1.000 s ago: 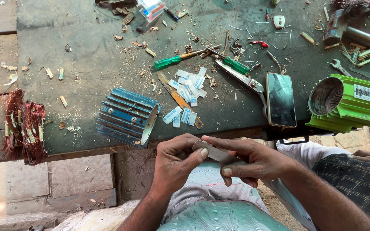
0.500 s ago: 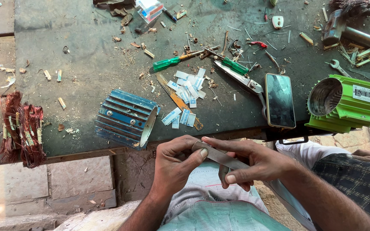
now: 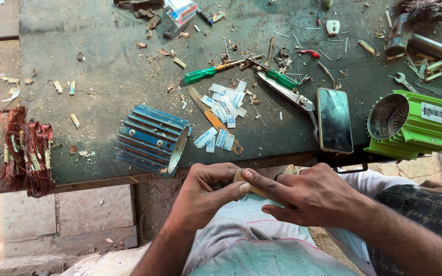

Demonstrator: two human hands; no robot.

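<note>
Both my hands are together over my lap, just below the front edge of the dark workbench (image 3: 103, 87). My left hand (image 3: 205, 191) and my right hand (image 3: 310, 194) both pinch a small flat tan strip (image 3: 246, 183); most of it is hidden by my fingers. Directly above my left hand a blue finned motor housing (image 3: 152, 139) lies on its side at the bench edge. Small pale blue-white paper slips (image 3: 223, 115) are scattered right of it, over a thin wooden stick (image 3: 213, 117).
A green finned motor housing (image 3: 415, 128) lies at the right edge beside a black phone (image 3: 334, 120). Scissors (image 3: 285, 89) with green handles, a green screwdriver (image 3: 205, 73), a hammer (image 3: 410, 38) and a spanner (image 3: 402, 79) lie further back. Pulled copper windings (image 3: 26, 151) sit far left.
My hands have drawn closer together and the strip is now more covered by my fingers. Things on the bench have not moved.
</note>
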